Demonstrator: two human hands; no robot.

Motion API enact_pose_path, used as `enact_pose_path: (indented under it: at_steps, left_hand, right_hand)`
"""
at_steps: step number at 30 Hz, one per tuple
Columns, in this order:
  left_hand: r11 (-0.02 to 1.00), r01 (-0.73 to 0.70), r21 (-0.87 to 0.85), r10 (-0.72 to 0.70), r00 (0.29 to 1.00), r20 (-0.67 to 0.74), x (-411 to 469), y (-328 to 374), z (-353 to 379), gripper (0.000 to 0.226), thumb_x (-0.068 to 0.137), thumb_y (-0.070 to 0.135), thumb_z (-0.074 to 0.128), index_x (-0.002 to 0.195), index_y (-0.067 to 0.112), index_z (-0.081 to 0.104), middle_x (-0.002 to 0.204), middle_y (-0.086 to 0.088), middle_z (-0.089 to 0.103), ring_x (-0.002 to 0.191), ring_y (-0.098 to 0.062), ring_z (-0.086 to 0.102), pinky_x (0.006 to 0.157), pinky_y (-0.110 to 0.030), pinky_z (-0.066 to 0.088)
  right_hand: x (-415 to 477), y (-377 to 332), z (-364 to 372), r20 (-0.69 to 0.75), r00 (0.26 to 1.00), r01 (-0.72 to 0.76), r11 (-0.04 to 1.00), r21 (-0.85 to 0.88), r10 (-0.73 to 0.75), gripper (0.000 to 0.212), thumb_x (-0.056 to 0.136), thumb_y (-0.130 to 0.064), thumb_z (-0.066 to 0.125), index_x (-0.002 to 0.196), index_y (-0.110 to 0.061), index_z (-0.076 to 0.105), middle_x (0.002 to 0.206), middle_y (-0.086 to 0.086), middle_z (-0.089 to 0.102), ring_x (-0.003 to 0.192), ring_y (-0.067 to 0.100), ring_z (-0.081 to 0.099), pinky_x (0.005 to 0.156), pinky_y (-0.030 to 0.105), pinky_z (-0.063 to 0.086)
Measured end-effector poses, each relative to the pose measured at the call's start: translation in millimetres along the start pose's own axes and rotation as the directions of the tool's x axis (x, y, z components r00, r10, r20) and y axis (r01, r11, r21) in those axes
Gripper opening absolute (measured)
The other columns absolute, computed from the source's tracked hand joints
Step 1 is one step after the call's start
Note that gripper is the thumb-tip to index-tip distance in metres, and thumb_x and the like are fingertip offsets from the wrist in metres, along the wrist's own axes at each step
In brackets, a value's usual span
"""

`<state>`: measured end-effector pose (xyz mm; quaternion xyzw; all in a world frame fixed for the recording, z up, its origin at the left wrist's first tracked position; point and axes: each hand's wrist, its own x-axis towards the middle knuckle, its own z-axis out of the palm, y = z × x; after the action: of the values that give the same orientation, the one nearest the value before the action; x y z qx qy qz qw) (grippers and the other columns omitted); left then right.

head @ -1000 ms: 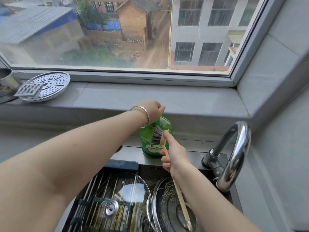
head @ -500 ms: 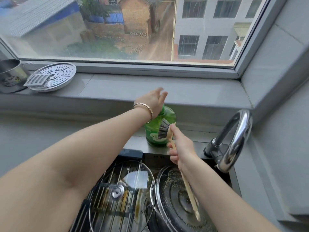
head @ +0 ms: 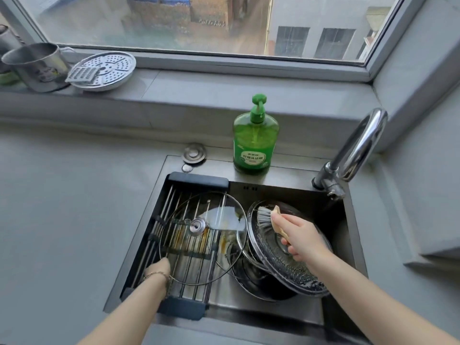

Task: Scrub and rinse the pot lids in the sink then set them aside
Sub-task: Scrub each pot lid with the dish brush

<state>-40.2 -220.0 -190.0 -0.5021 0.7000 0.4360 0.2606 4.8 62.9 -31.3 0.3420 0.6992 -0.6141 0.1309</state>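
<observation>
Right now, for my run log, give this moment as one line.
step: scrub | right hand: holds brush on soapy lid | left hand: at glass lid rim, grip unclear

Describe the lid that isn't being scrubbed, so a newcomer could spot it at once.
Start at the steel sink below the window; a dark slatted rack spans its left half. The clear glass lid lies on that rack, knob up, the left hand at its near rim. Unlike the sudsy lid to its right, under the brush, it shows the rack bars through it.
</observation>
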Motion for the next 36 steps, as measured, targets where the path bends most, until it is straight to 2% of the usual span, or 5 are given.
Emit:
enact_pose_path:
  at_steps: [10,13,17,22,36]
  left_hand:
    - [0.767,0.299,-0.567,-0.138,0.941,0.310,-7,-8,23,0.066,0.090,0.066,0.022,0.082,0.007,0.052,0.026,0.002,0.039,0.019,-0.008,0.033,0.049,-0.014,0.035]
    - [0.506,0.330,-0.797,-0.068,0.936,0.345,-15,-5,30,0.076,0.087,0.067,0.029,0.136,0.009,0.036,0.080,-0.010,0.070,0.036,-0.011,0.060,0.035,-0.015,0.046]
    - [0.255,0.254,-0.933,0.049,0.960,0.275,-42,4,32,0.062,0.091,0.056,0.035,0.126,0.006,0.045,0.114,-0.003,0.062,0.066,-0.011,0.071,0.048,-0.016,0.053]
    - [0.308,0.168,-0.936,0.048,0.980,0.191,-51,0,32,0.054,0.088,0.052,0.049,0.106,0.001,0.055,0.054,-0.003,0.067,0.041,-0.009,0.063,0.046,-0.016,0.053]
    - [0.657,-0.487,-0.576,0.630,0.774,0.064,-188,10,-6,0.040,0.073,0.043,0.056,0.087,0.005,0.058,0.074,-0.015,0.071,0.058,-0.018,0.070,0.054,-0.027,0.059]
  right_hand:
    - [-22,19,-5,-0.028,0.999,-0.022,1.000,-0.011,0.021,0.009,0.088,-0.039,0.059,0.085,-0.031,0.061,0.061,-0.004,0.048,0.028,0.000,0.033,0.032,0.014,0.024]
    - [-23,22,-3,-0.025,1.000,-0.019,1.000,-0.021,0.018,0.013,0.088,-0.039,0.059,0.088,-0.027,0.063,0.059,-0.003,0.046,0.030,0.000,0.032,0.034,0.014,0.023]
    - [-24,25,-2,-0.015,1.000,-0.018,0.999,-0.034,0.017,0.027,0.088,-0.041,0.059,0.110,-0.025,0.062,0.061,-0.008,0.049,0.029,0.000,0.035,0.034,0.015,0.023]
    - [-22,30,-6,-0.016,1.000,-0.027,0.998,-0.049,0.026,0.044,0.087,-0.043,0.060,0.124,-0.021,0.059,0.062,-0.008,0.050,0.027,0.000,0.034,0.033,0.015,0.024]
    - [-60,52,-14,0.023,0.957,0.278,0.896,-0.346,-0.289,0.044,0.081,-0.054,0.060,0.122,-0.039,0.055,0.065,-0.013,0.048,0.062,0.003,0.047,0.066,0.027,0.041]
